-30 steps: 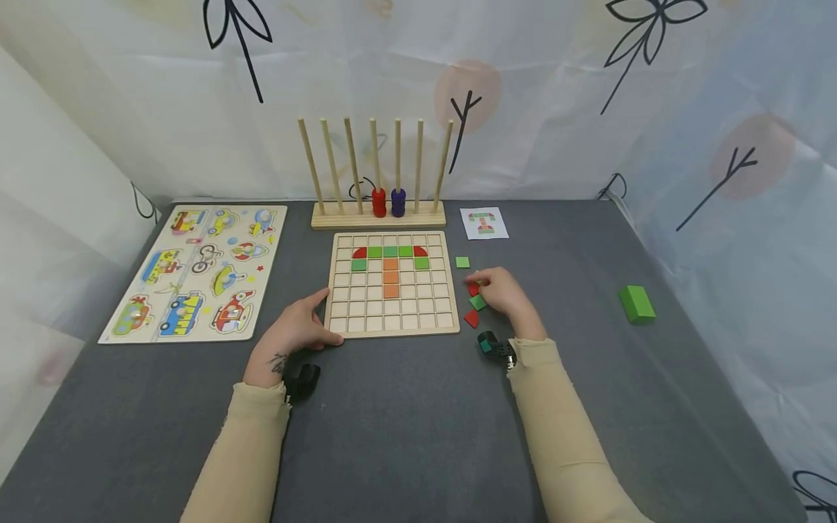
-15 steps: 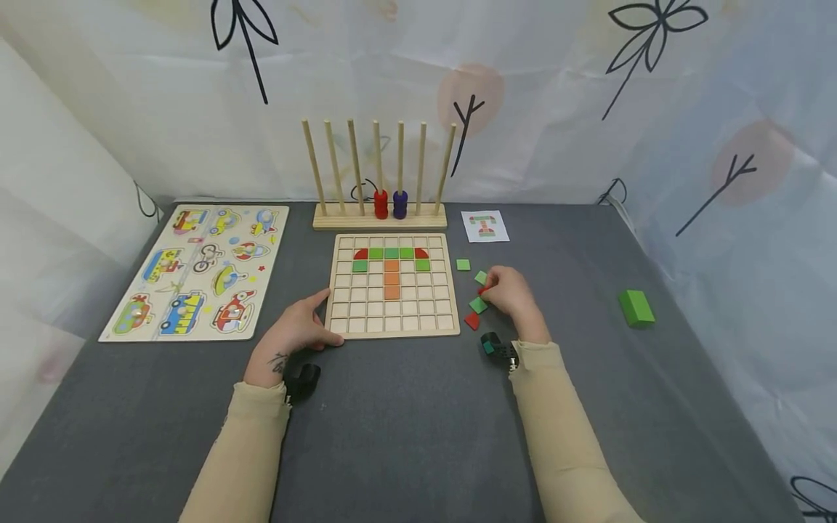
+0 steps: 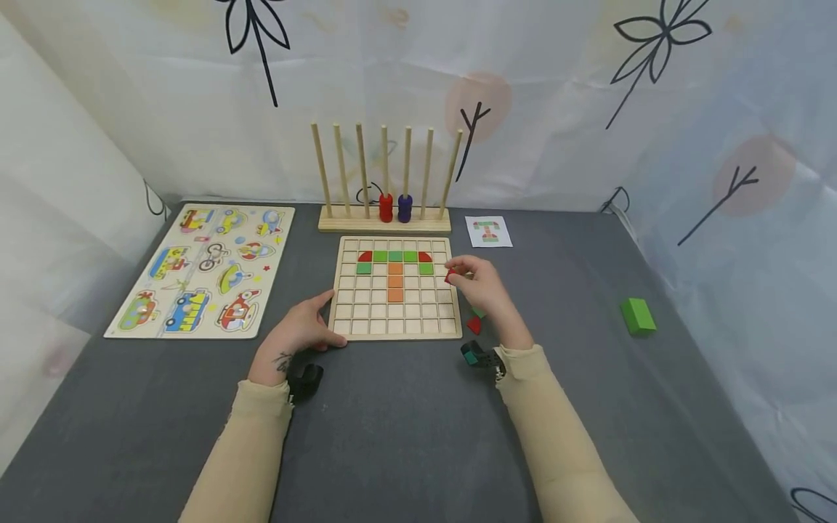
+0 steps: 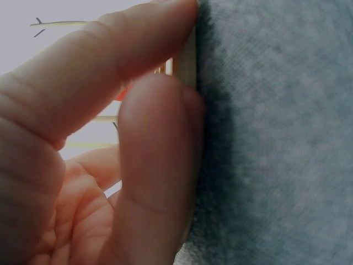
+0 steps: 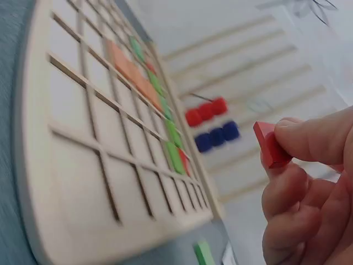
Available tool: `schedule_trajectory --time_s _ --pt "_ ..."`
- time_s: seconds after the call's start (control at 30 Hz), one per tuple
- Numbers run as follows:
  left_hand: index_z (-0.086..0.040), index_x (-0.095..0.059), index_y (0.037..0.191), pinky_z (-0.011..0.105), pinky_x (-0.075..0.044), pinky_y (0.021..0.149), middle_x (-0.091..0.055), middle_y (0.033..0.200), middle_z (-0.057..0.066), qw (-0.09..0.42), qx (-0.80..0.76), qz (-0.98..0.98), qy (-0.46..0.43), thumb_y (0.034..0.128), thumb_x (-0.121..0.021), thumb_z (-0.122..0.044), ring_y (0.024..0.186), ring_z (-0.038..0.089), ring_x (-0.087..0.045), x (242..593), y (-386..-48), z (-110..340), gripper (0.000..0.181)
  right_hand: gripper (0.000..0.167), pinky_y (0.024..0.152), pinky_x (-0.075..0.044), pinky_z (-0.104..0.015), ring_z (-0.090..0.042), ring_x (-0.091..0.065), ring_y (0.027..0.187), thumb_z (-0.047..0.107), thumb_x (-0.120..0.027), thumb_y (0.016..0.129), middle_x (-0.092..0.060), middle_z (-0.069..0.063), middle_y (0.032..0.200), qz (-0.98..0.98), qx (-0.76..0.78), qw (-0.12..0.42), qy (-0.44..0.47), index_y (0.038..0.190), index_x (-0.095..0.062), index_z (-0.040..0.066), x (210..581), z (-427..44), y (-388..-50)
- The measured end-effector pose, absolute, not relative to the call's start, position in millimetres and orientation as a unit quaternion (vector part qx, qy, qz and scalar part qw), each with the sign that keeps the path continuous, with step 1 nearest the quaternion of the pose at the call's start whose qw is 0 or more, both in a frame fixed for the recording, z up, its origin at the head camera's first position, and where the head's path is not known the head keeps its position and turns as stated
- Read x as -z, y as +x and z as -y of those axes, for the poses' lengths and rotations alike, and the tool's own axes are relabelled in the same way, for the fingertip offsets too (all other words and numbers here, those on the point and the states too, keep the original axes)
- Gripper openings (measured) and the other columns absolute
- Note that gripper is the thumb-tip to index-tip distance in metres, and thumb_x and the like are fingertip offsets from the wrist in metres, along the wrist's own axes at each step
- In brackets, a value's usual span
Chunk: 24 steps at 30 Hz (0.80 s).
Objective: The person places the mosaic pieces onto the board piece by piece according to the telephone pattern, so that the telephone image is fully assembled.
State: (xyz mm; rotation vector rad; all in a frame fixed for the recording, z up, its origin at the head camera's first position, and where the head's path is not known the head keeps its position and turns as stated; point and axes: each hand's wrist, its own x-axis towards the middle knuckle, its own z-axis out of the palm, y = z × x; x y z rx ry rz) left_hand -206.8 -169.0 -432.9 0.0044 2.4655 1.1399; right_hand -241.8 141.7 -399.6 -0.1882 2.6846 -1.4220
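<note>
The wooden grid board (image 3: 366,327) holds green, orange and red pieces in a T-like pattern. At its lower left corner my left hand (image 3: 297,338) rests with thumb and forefinger against the edges; the left wrist view shows those fingers (image 4: 160,165) close up. My right hand (image 3: 487,290) pinches a red piece (image 5: 270,144) between thumb and fingers, above the board's right edge. Beside the board, below this hand, lie another red piece (image 3: 474,325) and a green one (image 3: 479,312), partly covered by the hand.
Behind the board stands a peg rack (image 3: 340,222) with red and blue beads. A picture puzzle (image 3: 216,265) lies at the left, a pattern card (image 3: 489,232) at the back right, and a green block (image 3: 638,317) farther right. A loose green piece (image 5: 203,253) shows in the right wrist view.
My right hand has picked up a red piece from the loose ones and moved left with it to the board's edge. My left hand stays at the board's corner.
</note>
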Motion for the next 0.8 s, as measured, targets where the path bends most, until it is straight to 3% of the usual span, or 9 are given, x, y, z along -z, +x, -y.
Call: schedule_trajectory --time_s 0.17,0.4,0.8 --pt "-0.010 -0.017 0.149 0.030 -0.043 0.052 -0.055 0.063 0.006 0.215 -0.412 -0.886 -0.001 0.0673 -0.081 -0.014 0.050 0.016 -0.052 433.2 -207.1 169.3 0.104 0.026 0.060 -0.040 -0.027 -0.020 -0.050 0.071 0.009 -0.056 0.090 -0.062 -0.013 0.103 -0.897 0.427 0.069 -0.097 0.115 -0.064 0.006 407.5 -116.5 -247.8" --pt "-0.009 -0.018 0.149 0.030 -0.043 0.052 -0.055 0.062 0.006 0.214 -0.406 -0.889 -0.002 0.0678 -0.081 -0.015 0.050 0.015 -0.052 433.0 -206.8 169.2 0.103 0.022 0.066 -0.042 -0.029 -0.020 -0.056 0.081 0.011 -0.061 0.087 -0.063 -0.009 0.098 -0.923 0.355 0.102 -0.109 0.108 -0.067 0.011 416.8 -92.9 -253.9" --pt "-0.010 -0.018 0.149 0.030 -0.043 0.052 -0.056 0.063 0.006 0.217 -0.406 -0.888 -0.004 0.0681 -0.081 -0.016 0.051 0.016 -0.053 433.1 -207.9 170.1 0.103 0.004 0.067 -0.040 -0.030 -0.016 -0.054 0.075 0.012 -0.068 0.083 -0.061 -0.001 0.082 -0.935 0.319 0.102 -0.112 0.083 -0.065 0.010 422.1 -80.7 -258.6"
